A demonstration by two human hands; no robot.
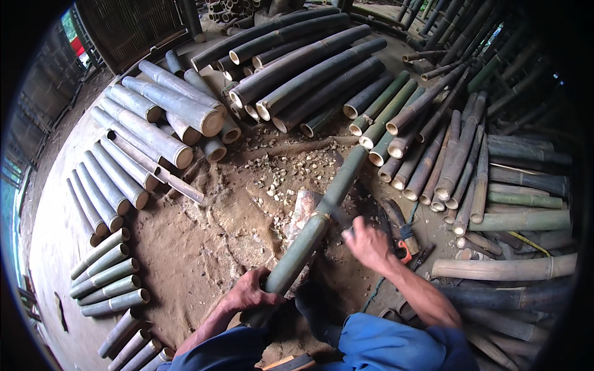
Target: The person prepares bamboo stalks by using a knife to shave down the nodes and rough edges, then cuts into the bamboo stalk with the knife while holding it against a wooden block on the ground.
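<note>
A green bamboo pole (298, 252) slants away from me across the middle, with a pale node ring partway along it. My left hand (250, 290) is closed round its near end. Beyond the node, the pole lies over a pale, chipped wooden block (303, 213). To the right of the pole, my right hand (369, 246) is closed on the handle of a knife. The dark knife blade (340, 217) is smeared by motion and points toward the node; whether it touches the bamboo I cannot tell.
Cut bamboo sections lie at the left (120, 176), at the back (309, 68) and at the right (461, 154). Wood chips (278, 179) litter the dirt floor. A tool with an orange handle (403, 252) and other dark tools lie beyond my right forearm.
</note>
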